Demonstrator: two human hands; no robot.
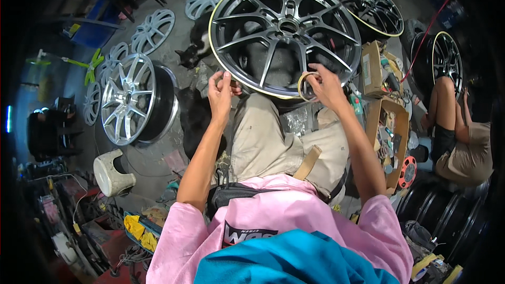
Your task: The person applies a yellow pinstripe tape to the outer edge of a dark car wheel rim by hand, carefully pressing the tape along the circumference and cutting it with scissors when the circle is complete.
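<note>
A large dark wheel rim (271, 63) with bright machined spokes lies tilted before my knees, pale yellow masking tape along its outer edge. My right hand (327, 90) is closed on a roll of masking tape (306, 85) at the near right edge of that rim. At the near left edge is my left hand (223, 92), its fingers curled and the thumb up against the taped lip. Whether a bit of tape sits between those fingertips is too small to make out.
A silver wheel (126, 100) and a white stool (113, 172) stand to the left. Black-and-white cat (194, 47) beside the rim. Cardboard boxes of tools (392, 142) stand right; beyond them another person (463, 147) sits near a taped wheel (447, 60). Grey wheel faces (152, 31) lie farther off.
</note>
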